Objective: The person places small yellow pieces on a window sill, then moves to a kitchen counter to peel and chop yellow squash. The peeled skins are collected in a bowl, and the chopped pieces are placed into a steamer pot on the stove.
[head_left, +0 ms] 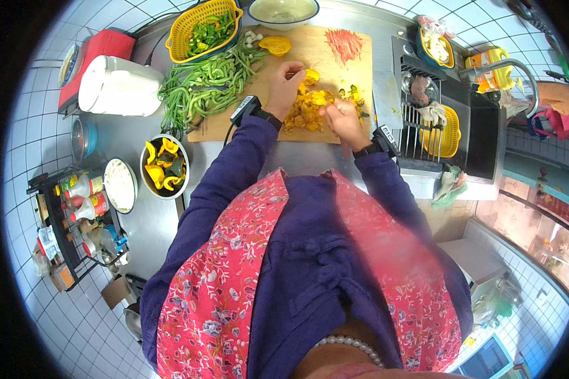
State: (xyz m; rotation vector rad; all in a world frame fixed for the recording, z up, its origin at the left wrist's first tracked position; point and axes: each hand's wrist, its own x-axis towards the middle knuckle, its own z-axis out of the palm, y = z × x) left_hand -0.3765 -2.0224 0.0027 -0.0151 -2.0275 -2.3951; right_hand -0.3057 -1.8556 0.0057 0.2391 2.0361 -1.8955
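A person in a purple top and a red floral apron bends both arms toward a wooden cutting board (310, 41), working on a heap of yellow pulp (302, 116) near the middle of the board's near edge. The left forearm slants up and to the right across that edge, and the left hand (283, 90) reaches past the heap, its curled fingers gripping a yellow squash piece (310, 76) over the middle of the board. The right hand (346, 120) comes in from the near right corner, its forearm angled up and to the left, wrist just over the near edge, fingers bent inward beside the pulp; whether they grip anything cannot be told. Dark bands circle both wrists. Red shreds (344, 45) lie by the far right corner, dark green and yellow bits (355, 96) near the right edge. Long green beans (202, 95) spread over the left edge, and a yellow squash slice (275, 45) rests by the far left corner.
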